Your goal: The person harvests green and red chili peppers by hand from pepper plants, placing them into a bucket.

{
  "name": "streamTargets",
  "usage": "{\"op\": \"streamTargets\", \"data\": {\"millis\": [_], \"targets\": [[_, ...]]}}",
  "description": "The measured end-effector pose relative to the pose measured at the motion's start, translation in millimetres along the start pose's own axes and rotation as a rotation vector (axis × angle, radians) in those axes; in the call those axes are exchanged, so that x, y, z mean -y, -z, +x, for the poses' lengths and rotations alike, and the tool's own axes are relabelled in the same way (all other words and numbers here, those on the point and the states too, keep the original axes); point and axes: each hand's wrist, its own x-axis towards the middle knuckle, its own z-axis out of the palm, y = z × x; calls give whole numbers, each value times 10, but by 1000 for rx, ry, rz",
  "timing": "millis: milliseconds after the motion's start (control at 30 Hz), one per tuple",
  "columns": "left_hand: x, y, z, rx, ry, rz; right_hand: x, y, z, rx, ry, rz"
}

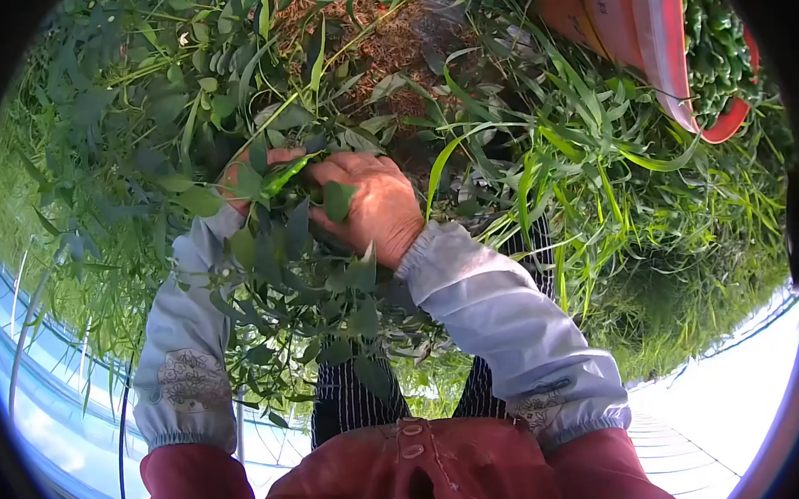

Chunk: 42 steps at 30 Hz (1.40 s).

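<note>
A long green chili pepper [284, 177] lies between my two hands among the leaves of a pepper plant [279, 246]. My right hand [372, 200] is closed, its fingertips at the upper end of the pepper, and a leaf covers part of its thumb side. On the pepper's other side, my left hand [234, 180] is largely hidden by leaves. Its visible fingers bend in behind the pepper; what they grip is hidden. Both forearms wear pale sleeve covers [509, 303].
A red bucket [617, 35] at the upper right holds many green peppers [721, 48]. Long grass [583, 170] grows between it and my right arm. Dry brown litter [391, 58] covers the ground ahead. My striped trousers [344, 403] show below the plant.
</note>
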Motion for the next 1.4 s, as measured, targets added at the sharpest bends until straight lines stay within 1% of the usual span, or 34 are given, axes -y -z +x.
{"op": "streamTargets", "data": {"millis": [67, 100, 167, 200, 267, 300, 333, 367, 433, 467, 500, 600, 633, 700, 733, 767, 833, 933, 1033, 1067, 1100, 1167, 1300, 1400], "targets": [[-28, -107, -58, -82, 12, 38, -17, -257, -23, -18, -9, -64], [-179, -146, -103, -71, 45, 59, 73, -178, 22, -66, 0, -110], [-139, 34, -104, -29, 79, 100, 75, -225, 10, -29, -41, 25], [-108, 165, -175, -48, 147, 187, 139, -239, -59, -8, -63, 88], [-81, 259, -221, 3, 21, 199, 265, -160, -81, 6, -98, 165], [-88, 259, -285, 16, -39, 208, 350, -127, -78, 49, -124, 195], [-172, 226, -371, -17, -4, 284, 440, -88, -66, 91, -149, 230], [-208, 246, -432, -116, 19, 292, 495, -83, -59, 129, -171, 260], [-279, 425, -610, -320, 64, 305, 625, -159, -168, 251, -98, 352], [-409, 619, -658, -174, 156, 415, 649, -159, -229, 276, -125, 427], [-504, 763, -753, -164, 168, 460, 652, -150, -278, 302, -151, 504], [-785, 1103, -1117, -241, 165, 541, 323, -262, -321, 127, -273, 836], [-889, 1204, -1246, -269, 158, 556, 175, -253, -304, 131, -318, 942], [-1106, 1417, -1483, -324, 133, 583, -83, -323, -293, 22, -252, 900], [-1216, 1511, -1593, -346, 115, 592, -112, -271, -274, 78, -366, 972], [-1328, 1594, -1677, -368, 99, 602, -189, -377, -294, 63, -385, 1011], [-1546, 1756, -1791, -396, 52, 615, -207, -382, -291, 132, -411, 818], [-1809, 2003, -1722, -402, -29, 618, -161, -516, -346, 195, -455, 821], [-2021, 2194, -1563, -378, -97, 598, -113, -638, -396, 123, -386, 807], [-2068, 2262, -1521, -377, -115, 591, -116, -652, -388, 113, -352, 728], [-2121, 2315, -1468, -368, -132, 576, -110, -662, -387, 126, -377, 731], [-2175, 2383, -1386, -362, -169, 558, -131, -628, -372, 130, -418, 715], [-2269, 2453, -1326, -352, -214, 524, -58, -482, -297, 99, -433, 765], [-2292, 2481, -1310, -357, -223, 505, 21, -413, -241, 49, -386, 784]]}}
